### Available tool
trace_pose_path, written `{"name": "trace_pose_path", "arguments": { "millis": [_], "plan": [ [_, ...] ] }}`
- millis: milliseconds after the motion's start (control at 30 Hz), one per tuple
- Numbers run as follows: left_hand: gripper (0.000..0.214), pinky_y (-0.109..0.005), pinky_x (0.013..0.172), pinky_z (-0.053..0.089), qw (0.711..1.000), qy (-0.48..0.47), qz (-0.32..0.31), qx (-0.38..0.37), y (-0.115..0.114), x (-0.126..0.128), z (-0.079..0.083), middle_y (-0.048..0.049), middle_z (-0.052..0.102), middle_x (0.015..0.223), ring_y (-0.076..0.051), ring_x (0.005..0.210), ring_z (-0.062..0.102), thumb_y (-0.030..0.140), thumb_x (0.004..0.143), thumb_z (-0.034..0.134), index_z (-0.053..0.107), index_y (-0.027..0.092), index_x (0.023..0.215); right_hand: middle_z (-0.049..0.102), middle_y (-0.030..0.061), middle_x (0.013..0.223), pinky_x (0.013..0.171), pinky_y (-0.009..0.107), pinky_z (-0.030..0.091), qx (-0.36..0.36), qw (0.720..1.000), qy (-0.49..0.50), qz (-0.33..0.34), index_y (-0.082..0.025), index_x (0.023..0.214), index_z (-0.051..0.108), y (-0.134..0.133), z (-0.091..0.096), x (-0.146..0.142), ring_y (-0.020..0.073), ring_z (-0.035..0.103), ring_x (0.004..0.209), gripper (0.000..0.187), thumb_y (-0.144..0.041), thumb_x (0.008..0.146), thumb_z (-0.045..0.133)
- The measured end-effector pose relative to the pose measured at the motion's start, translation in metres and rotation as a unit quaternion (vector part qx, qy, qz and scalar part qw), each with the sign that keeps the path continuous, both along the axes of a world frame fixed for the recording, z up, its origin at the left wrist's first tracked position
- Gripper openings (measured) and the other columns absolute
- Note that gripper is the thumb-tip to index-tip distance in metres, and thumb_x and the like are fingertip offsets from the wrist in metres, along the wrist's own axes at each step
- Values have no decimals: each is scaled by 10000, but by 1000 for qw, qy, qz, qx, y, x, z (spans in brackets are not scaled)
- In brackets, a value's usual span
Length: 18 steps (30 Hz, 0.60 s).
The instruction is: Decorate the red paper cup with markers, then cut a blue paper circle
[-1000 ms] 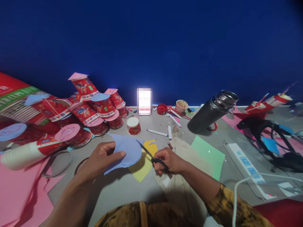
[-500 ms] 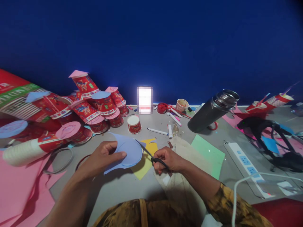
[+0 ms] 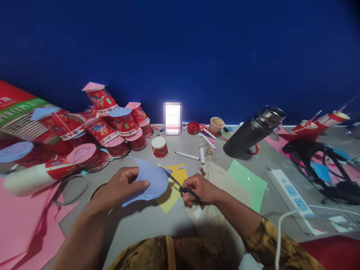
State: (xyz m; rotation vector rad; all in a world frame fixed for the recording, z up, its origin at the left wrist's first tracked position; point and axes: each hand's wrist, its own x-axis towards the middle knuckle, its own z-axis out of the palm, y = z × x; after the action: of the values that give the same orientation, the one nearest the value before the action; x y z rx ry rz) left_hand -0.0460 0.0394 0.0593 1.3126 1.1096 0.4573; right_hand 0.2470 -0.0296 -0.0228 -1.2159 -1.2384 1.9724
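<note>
My left hand [image 3: 123, 187] pinches a piece of light blue paper [image 3: 154, 182] at its left side, thumb on top. A round outline is drawn on the paper, and its right edge is cut in a curve close to that line. In my right hand [image 3: 198, 189] is a pair of black-handled scissors [image 3: 174, 179], with the blades pointing up and left along the paper's right edge. Beneath the scissors, yellow paper [image 3: 168, 200] lies on the table. Beyond the blue paper stands a red paper cup [image 3: 159, 147] with its white base upward.
Red paper cups [image 3: 123, 122] with pink and blue paper tops are piled at left. Pink sheets [image 3: 25, 225] lie at near left. On the right are a dark thermos [image 3: 247, 135], green paper [image 3: 247, 183], a power strip [image 3: 292, 198] and a white cable [image 3: 279, 232]. Markers [image 3: 188, 155] lie mid-table.
The blue paper has shifted very slightly left, with the scissor blades still at its right edge. Both hands keep their holds nearly in place.
</note>
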Motion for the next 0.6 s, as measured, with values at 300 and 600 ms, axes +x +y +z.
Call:
{"name": "trace_pose_path", "arguments": {
  "millis": [300, 600],
  "plan": [
    [459, -304, 624, 526, 954, 96, 202, 199, -13, -8, 3, -60, 762, 859, -262, 773, 688, 604, 706, 854, 789, 237, 974, 669, -30, 531, 294, 150, 290, -19, 999, 21, -29, -173, 704, 661, 1, 1, -1, 67, 484, 336, 626, -681, 539, 986],
    [516, -295, 621, 583, 939, -155, 265, -154, -74, 21, -14, -105, 816, 931, -242, 803, 735, 401, 554, 1039, 822, 166, 959, 644, -35, 536, 280, 168, 305, -13, 997, 69, -20, -171, 715, 639, -3, 4, -2, 67, 470, 337, 708, -764, 524, 976]
  ]
}}
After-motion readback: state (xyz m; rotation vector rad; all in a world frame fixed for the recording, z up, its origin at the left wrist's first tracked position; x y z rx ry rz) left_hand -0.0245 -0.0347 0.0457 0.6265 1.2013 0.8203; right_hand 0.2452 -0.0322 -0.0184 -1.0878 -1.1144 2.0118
